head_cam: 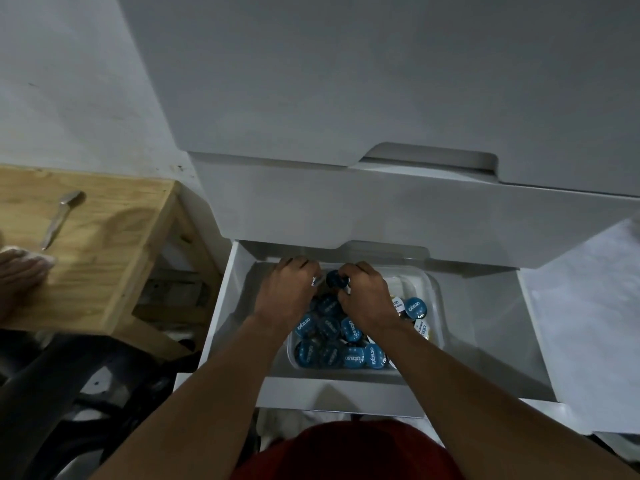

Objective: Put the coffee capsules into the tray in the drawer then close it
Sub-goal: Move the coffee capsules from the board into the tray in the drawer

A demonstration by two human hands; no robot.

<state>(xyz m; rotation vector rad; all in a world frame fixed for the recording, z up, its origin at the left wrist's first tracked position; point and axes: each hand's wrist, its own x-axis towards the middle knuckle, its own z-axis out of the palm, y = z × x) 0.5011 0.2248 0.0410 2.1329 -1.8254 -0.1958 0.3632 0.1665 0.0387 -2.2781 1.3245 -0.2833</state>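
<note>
The left hand [289, 292] is curled over the clear plastic tray [435, 306]; a grip cannot be told. A round dark-blue coffee capsule [336, 278] is pinched by the right hand [367, 299], axis tilted, lid toward the camera, seemingly for placing among blue-lidded capsules [351, 356] packed lid-up in the open white drawer [485, 323].

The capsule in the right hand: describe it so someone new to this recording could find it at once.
Find the open drawer at the bottom of the white cabinet. It holds a clear tray of blue-lidded capsules. At the tray's far end, the right hand pinches one dark blue capsule. It is the only one gripped there, while the rest lie loose with printed lids showing.
</note>
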